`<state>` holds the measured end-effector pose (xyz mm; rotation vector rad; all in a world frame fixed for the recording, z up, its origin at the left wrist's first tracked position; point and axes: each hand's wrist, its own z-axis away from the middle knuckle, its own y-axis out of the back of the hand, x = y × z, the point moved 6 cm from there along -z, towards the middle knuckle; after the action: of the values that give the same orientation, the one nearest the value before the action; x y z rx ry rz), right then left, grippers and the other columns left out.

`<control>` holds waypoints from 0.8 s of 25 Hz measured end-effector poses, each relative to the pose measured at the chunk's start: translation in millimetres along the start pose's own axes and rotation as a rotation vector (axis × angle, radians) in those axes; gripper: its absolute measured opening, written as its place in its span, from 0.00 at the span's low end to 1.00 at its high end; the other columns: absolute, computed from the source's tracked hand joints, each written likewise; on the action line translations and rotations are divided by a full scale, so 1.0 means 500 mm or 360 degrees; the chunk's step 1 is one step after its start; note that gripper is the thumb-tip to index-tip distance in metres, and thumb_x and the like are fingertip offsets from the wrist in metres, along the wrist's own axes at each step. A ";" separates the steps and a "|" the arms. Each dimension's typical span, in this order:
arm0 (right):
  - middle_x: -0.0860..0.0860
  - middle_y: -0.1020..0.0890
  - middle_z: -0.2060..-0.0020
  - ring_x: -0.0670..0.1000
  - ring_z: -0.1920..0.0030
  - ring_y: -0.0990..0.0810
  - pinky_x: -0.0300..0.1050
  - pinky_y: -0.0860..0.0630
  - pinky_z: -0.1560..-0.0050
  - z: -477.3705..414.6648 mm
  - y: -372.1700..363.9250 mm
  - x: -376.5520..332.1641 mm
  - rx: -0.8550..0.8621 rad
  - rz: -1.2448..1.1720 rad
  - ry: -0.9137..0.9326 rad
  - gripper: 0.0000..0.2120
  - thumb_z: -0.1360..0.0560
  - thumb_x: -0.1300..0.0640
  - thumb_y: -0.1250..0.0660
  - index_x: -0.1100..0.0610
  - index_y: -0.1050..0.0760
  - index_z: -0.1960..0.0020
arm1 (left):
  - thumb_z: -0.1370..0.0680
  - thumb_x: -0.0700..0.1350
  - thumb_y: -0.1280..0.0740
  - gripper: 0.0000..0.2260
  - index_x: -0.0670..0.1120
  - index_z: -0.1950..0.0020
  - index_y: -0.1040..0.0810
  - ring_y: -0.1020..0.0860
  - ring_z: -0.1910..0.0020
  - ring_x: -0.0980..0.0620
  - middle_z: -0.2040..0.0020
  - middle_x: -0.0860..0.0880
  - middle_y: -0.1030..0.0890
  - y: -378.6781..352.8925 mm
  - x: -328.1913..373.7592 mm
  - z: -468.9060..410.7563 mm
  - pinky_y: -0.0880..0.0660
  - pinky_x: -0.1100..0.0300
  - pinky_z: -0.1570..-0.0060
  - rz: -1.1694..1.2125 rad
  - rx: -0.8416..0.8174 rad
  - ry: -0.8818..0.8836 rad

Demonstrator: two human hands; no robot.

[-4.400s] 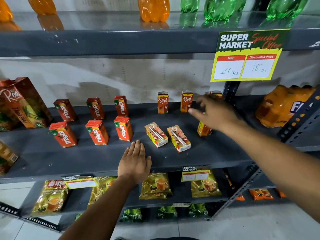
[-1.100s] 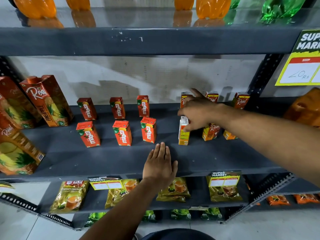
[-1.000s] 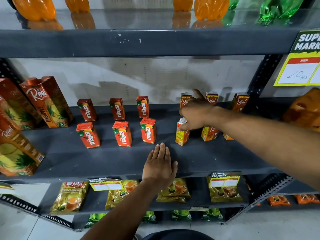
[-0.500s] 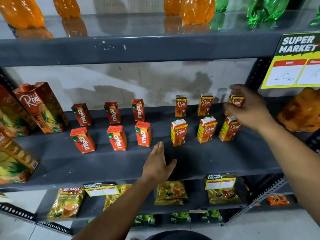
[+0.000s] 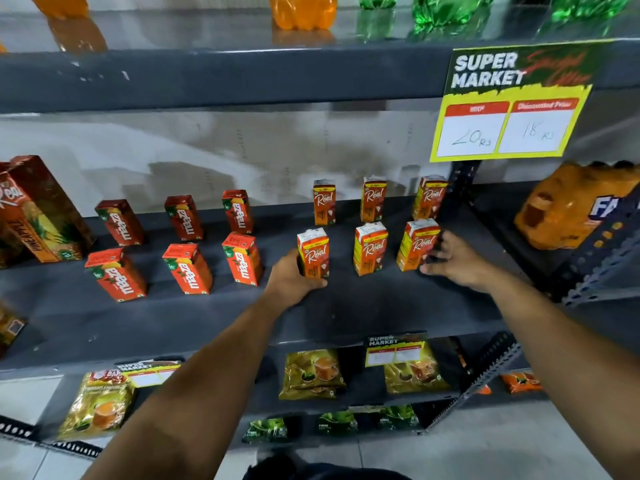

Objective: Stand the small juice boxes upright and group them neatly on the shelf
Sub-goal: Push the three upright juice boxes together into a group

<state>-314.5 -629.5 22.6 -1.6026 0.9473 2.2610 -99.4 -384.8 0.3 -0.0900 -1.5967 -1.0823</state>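
Observation:
Several small orange Real juice boxes stand upright in two rows on the grey middle shelf (image 5: 363, 306). My left hand (image 5: 292, 280) cups the front-left Real box (image 5: 313, 252), with the thumb along its base. The middle front box (image 5: 370, 249) stands free between my hands. At the front-right Real box (image 5: 417, 245), my right hand (image 5: 450, 263) has its fingers on the right side and its thumb at the base. The back row (image 5: 373, 199) stands untouched near the wall. To the left, several red Maaza boxes (image 5: 242, 259) stand upright in two rows.
Large Real pineapple cartons (image 5: 38, 216) stand at the shelf's left end. A price sign (image 5: 509, 109) hangs from the shelf above, by the dark upright post (image 5: 457, 188). An orange bottle pack (image 5: 575, 206) lies to the right. Tea packets (image 5: 311, 374) fill the lower shelf.
The two lying boxes were stood up in the front row. My left hand left the shelf edge and went to the front-left box. My right hand dropped from the back-right box to the front-right one.

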 end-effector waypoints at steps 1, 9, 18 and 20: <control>0.54 0.23 0.39 0.57 0.34 0.26 0.51 0.29 0.37 -0.007 -0.005 0.003 -0.0003 0.0086 -0.0001 0.33 0.32 0.72 0.27 0.58 0.34 0.32 | 0.37 0.46 0.19 0.32 0.47 0.37 0.27 0.22 0.44 0.50 0.41 0.48 0.20 -0.001 -0.003 -0.002 0.27 0.54 0.41 0.0004 0.0008 0.0011; 0.51 0.18 0.43 0.52 0.42 0.21 0.56 0.29 0.35 -0.072 -0.033 -0.015 -0.0075 0.0606 0.0029 0.24 0.34 0.55 0.22 0.53 0.24 0.40 | 0.35 0.46 0.20 0.24 0.49 0.43 0.24 0.21 0.49 0.52 0.48 0.51 0.18 -0.048 0.036 -0.045 0.28 0.59 0.49 -0.0001 -0.0254 -0.0043; 0.52 0.21 0.37 0.53 0.36 0.25 0.57 0.33 0.31 -0.114 -0.069 0.001 -0.0196 0.0708 0.0024 0.35 0.38 0.50 0.20 0.50 0.28 0.34 | 0.40 0.53 0.19 0.34 0.50 0.37 0.24 0.23 0.40 0.50 0.41 0.48 0.19 -0.091 0.055 -0.056 0.27 0.48 0.38 -0.0058 -0.0297 -0.0065; 0.51 0.20 0.38 0.52 0.36 0.25 0.55 0.34 0.30 -0.112 -0.081 0.004 -0.0189 0.0696 0.0048 0.38 0.42 0.50 0.18 0.48 0.27 0.34 | 0.44 0.56 0.18 0.37 0.51 0.37 0.24 0.24 0.40 0.50 0.41 0.49 0.19 -0.093 0.056 -0.052 0.27 0.48 0.38 -0.0067 -0.0239 -0.0053</control>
<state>-251.4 -632.8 -5.7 -1.6056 1.3013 2.6256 -116.8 -442.4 -6.0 -0.1763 -1.5513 -1.2388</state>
